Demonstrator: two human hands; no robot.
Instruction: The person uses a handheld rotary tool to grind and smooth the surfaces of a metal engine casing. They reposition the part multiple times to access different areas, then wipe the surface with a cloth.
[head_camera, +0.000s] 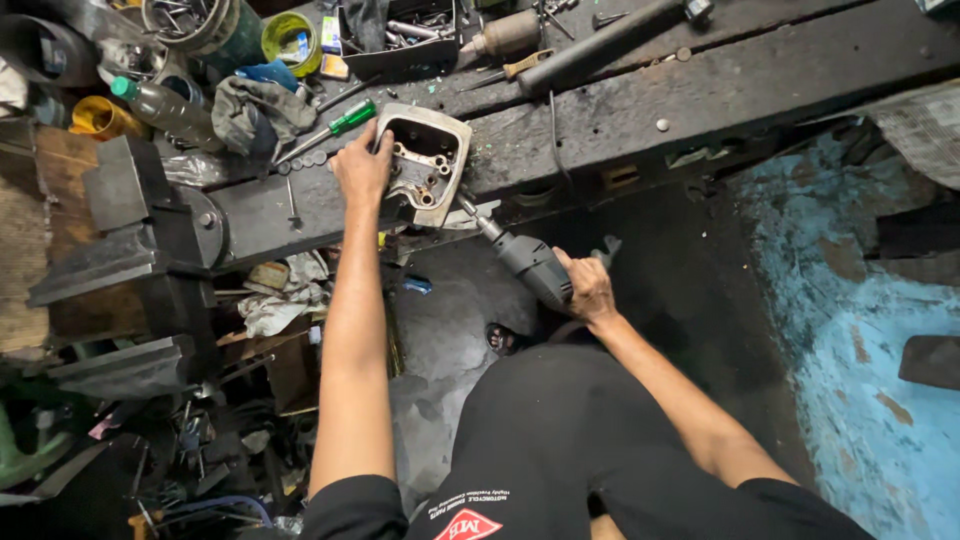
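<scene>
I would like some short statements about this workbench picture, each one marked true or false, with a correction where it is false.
1. The left hand rests on a metal engine part lying on the dark workbench. True.
2. The right hand holds a hammer. False: it holds a grey power tool whose tip points at the engine part.
3. A screwdriver with a green handle lies on the bench beside the left hand. True.
4. The plastic bottle at the upper left has a red cap. False: the cap is green.
5. A black vise stands at the left of the bench. True.
</scene>
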